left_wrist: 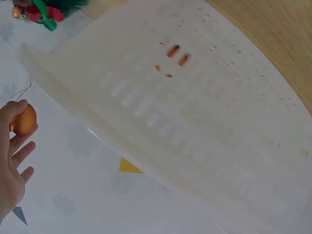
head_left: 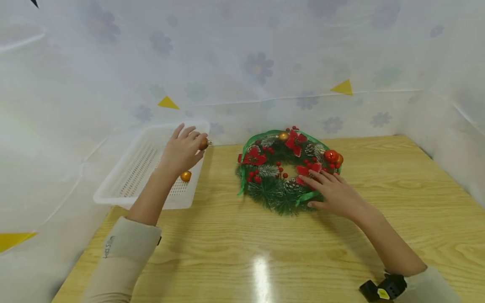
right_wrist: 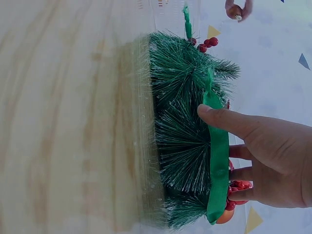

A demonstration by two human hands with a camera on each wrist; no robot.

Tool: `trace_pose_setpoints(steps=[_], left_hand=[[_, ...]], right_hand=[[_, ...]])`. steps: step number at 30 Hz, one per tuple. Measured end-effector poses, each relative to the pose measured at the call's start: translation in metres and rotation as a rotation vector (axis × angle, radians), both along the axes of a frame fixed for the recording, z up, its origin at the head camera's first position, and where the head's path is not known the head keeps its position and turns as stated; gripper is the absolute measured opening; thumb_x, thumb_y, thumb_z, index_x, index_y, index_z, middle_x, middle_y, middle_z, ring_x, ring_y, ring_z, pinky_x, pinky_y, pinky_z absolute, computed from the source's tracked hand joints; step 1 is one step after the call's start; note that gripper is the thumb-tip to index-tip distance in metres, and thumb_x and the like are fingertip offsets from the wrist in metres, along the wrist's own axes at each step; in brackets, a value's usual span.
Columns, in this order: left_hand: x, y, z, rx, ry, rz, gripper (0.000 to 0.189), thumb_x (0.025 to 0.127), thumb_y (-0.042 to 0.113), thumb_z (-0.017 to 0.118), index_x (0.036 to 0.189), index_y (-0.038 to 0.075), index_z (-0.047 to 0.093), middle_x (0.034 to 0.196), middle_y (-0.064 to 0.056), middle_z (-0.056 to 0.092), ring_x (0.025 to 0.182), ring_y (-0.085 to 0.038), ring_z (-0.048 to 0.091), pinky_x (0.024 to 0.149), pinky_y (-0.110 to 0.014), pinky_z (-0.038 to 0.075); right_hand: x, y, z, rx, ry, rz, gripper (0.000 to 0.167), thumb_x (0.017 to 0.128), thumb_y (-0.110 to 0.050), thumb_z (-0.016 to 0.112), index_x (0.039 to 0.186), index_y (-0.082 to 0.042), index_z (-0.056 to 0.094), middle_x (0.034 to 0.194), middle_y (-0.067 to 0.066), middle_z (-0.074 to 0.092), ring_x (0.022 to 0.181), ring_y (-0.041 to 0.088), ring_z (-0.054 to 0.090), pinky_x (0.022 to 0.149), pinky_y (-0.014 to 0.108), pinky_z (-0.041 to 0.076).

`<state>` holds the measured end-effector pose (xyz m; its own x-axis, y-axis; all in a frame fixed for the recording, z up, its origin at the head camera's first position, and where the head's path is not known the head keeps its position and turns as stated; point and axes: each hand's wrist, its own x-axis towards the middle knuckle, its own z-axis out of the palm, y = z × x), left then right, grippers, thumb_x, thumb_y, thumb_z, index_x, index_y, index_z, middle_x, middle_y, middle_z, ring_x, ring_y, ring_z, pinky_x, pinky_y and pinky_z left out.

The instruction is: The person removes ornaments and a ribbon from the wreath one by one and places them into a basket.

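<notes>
Gold round bauble [head_left: 204, 144] sits pinched in the left hand [head_left: 183, 150] over the white perforated plastic basket [head_left: 125, 182], where a second gold ball [head_left: 185, 176] lies. Right hand [head_left: 335, 192], fingers straight, presses on the green pine wreath with red berries [head_left: 270, 185] flat on the wooden table [head_left: 242, 252].

We wear beige long sleeves pushed back from bare forearms; the left sleeve [head_left: 125, 248] carries small grey lettering near its cuff; a black strap with a yellow patch [head_left: 384, 289] circles our right wrist.
</notes>
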<state>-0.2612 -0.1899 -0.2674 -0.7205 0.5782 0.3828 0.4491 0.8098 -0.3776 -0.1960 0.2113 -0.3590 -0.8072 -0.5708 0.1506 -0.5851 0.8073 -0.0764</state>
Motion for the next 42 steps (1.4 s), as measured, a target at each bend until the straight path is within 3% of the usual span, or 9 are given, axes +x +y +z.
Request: trace_pose_setpoints(steps=[8, 17, 25, 33, 42], left_hand=[[0.0, -0.05, -0.011, 0.022, -0.057, 0.091, 0.04, 0.079, 0.015, 0.072, 0.112, -0.002, 0.058, 0.106, -0.02, 0.061, 0.115, -0.036, 0.044, 0.105, -0.049, 0.021], [-0.008, -0.079, -0.044, -0.083, -0.178, 0.198, 0.045, 0.083, 0.023, 0.069, 0.116, -0.005, 0.056, 0.112, -0.021, 0.058, 0.114, -0.037, 0.045, 0.104, -0.052, 0.022], [-0.014, -0.09, -0.065, -0.136, -0.257, 0.227, 0.044, 0.084, 0.026, 0.068, 0.114, -0.003, 0.055, 0.112, -0.02, 0.058, 0.112, -0.036, 0.047, 0.103, -0.052, 0.023], [-0.014, -0.092, -0.071, -0.155, -0.295, 0.204, 0.042, 0.082, 0.025, 0.07, 0.111, -0.002, 0.057, 0.108, -0.019, 0.06, 0.108, -0.036, 0.05, 0.101, -0.054, 0.025], [-0.014, -0.092, -0.077, -0.115, -0.388, 0.196, 0.037, 0.08, 0.025, 0.072, 0.105, 0.001, 0.061, 0.101, -0.016, 0.062, 0.104, -0.037, 0.052, 0.099, -0.056, 0.028]], right_hand=[[-0.001, 0.001, -0.001, -0.009, -0.008, -0.003, 0.073, 0.081, -0.035, 0.069, 0.141, -0.012, 0.037, 0.14, 0.022, 0.034, 0.123, 0.047, 0.032, 0.096, 0.065, 0.022], [-0.003, 0.002, -0.002, -0.008, -0.019, -0.004, 0.073, 0.081, -0.035, 0.069, 0.142, -0.012, 0.035, 0.14, 0.022, 0.033, 0.123, 0.047, 0.031, 0.097, 0.064, 0.022], [-0.001, 0.002, 0.0, -0.014, -0.029, -0.003, 0.073, 0.081, -0.034, 0.069, 0.142, -0.012, 0.035, 0.141, 0.022, 0.033, 0.123, 0.048, 0.031, 0.097, 0.064, 0.021], [0.0, 0.001, -0.002, -0.02, -0.032, -0.005, 0.073, 0.081, -0.034, 0.069, 0.142, -0.012, 0.035, 0.14, 0.023, 0.033, 0.123, 0.048, 0.032, 0.097, 0.065, 0.022], [-0.002, 0.001, -0.003, -0.017, -0.033, -0.006, 0.074, 0.081, -0.034, 0.069, 0.143, -0.012, 0.035, 0.141, 0.022, 0.032, 0.123, 0.048, 0.031, 0.098, 0.064, 0.02]])
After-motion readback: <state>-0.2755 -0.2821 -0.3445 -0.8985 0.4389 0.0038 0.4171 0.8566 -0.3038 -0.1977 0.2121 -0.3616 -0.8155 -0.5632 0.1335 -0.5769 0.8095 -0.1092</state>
